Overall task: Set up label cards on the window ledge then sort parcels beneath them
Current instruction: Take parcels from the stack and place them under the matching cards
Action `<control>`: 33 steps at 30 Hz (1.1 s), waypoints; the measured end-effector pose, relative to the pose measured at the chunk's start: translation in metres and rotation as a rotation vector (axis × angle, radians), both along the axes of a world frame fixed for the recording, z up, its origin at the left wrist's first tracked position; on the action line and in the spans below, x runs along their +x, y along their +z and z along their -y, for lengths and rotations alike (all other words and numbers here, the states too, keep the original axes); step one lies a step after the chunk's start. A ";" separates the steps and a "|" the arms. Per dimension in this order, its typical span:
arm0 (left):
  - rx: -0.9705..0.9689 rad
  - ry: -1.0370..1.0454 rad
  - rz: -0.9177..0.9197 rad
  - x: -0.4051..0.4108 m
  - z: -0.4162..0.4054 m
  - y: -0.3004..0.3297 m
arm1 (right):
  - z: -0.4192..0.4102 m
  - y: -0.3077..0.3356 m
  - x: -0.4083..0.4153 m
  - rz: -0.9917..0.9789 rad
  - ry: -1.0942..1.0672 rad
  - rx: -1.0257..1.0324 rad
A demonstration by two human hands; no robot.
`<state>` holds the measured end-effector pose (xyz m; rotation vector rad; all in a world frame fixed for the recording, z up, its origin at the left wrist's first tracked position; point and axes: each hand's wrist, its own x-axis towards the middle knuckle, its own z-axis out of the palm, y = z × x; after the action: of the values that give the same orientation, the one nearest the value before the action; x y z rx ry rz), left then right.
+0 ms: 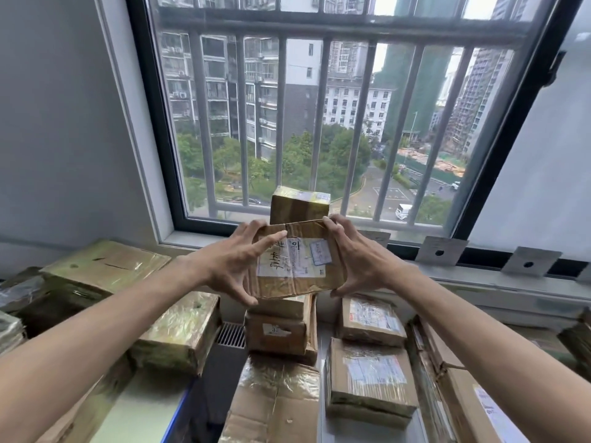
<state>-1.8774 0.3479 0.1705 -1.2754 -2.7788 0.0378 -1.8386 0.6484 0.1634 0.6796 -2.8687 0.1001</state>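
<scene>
- Grey label cards [440,250] already lean along the window ledge [479,284], right of centre.
- Left hand [238,262] and right hand [356,259] grip a taped cardboard parcel [295,262] at centre frame.
- Sorting looks perhaps half done; loose parcels [371,375] remain below.

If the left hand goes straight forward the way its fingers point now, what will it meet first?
The left hand already grips the held parcel, so its fingers meet that first. Past it, probably the taped box standing before the window, though depth is unclear.
</scene>
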 end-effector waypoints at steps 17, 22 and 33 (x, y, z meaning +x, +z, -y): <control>-0.009 -0.306 0.023 0.048 -0.071 -0.043 | -0.030 -0.031 0.130 0.143 -0.344 0.129; -0.060 -0.382 0.055 0.075 -0.089 -0.048 | -0.043 -0.038 0.166 0.236 -0.395 0.117; -0.132 -0.272 -0.027 0.146 -0.147 -0.032 | -0.088 -0.028 0.232 0.218 -0.399 0.079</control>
<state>-1.7310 0.4944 0.1384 -1.6592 -2.5926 0.2212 -1.6061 0.7367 0.1354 0.1011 -3.1672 0.0027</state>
